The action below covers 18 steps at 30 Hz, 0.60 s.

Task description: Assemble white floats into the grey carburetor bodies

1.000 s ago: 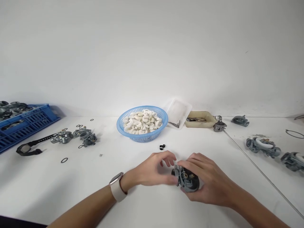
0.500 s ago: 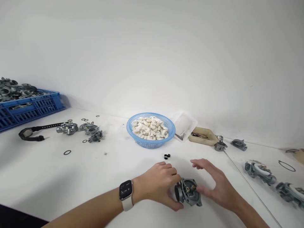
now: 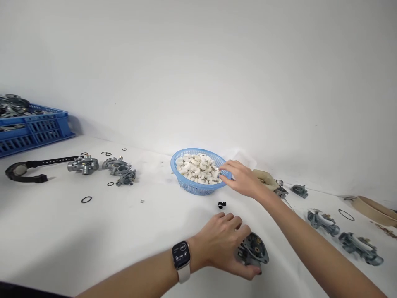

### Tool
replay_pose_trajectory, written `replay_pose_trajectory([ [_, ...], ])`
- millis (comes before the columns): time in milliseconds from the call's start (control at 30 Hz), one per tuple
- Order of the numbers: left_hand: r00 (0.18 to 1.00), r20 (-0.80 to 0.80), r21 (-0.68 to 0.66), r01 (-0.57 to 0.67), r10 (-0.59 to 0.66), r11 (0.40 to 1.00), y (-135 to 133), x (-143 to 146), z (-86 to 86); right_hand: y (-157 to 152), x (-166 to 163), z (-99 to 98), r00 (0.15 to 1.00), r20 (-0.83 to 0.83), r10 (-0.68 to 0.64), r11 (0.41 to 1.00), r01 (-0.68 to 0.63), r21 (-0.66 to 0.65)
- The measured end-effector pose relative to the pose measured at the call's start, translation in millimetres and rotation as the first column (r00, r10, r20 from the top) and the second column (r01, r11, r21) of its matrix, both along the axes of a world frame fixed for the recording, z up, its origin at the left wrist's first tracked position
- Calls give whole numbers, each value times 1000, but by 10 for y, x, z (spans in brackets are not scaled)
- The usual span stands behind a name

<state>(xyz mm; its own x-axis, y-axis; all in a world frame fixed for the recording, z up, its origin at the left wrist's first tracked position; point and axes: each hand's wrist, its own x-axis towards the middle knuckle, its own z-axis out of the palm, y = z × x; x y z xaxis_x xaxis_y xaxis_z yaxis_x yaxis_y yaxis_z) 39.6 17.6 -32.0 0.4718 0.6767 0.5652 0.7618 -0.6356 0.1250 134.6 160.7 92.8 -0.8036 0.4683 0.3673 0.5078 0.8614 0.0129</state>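
My left hand [image 3: 221, 244], with a watch [image 3: 181, 254] on its wrist, grips a grey metal carburetor body [image 3: 257, 247] low on the white table. The body's open cavity faces up and shows brass parts. My right hand [image 3: 243, 179] reaches over the right rim of a blue plastic basket [image 3: 198, 189]. Its thumb and fingers are apart, with the tips at the edge of a heap of white carburetor floats [image 3: 198, 167]. Whether the fingertips touch a float is hard to see. Small black parts [image 3: 221, 205] lie between the basket and my left hand.
Carburetors [image 3: 83, 164] and black rubber rings [image 3: 87, 199] lie at left, near a black strap watch [image 3: 20, 170]. A blue crate [image 3: 37, 128] of metal parts stands far left. Right of my arm are carburetors with white floats [image 3: 361, 248], a beige container [image 3: 266, 179] and a cardboard ring [image 3: 374, 210].
My right hand has left the carburetor body and moved up and left to the basket. My left hand still holds the body, which is now tilted differently. The view has turned slightly right.
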Motion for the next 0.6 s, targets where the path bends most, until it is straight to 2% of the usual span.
replay_pose_trajectory([
  [133,997,69,-133,50,-41,990,-21,-18,20,300,-646,-53,986,169,-7,1000,5,9],
  [233,984,152,-250,132,-96,959,-52,-2,37,463,-902,-129,974,224,-25,999,29,-14],
  [367,972,195,-316,191,-133,929,-52,12,31,549,-982,-199,970,238,-48,996,65,-63],
  [600,994,80,-264,88,-69,961,-64,4,88,547,-983,-197,974,221,-53,992,78,-102],
])
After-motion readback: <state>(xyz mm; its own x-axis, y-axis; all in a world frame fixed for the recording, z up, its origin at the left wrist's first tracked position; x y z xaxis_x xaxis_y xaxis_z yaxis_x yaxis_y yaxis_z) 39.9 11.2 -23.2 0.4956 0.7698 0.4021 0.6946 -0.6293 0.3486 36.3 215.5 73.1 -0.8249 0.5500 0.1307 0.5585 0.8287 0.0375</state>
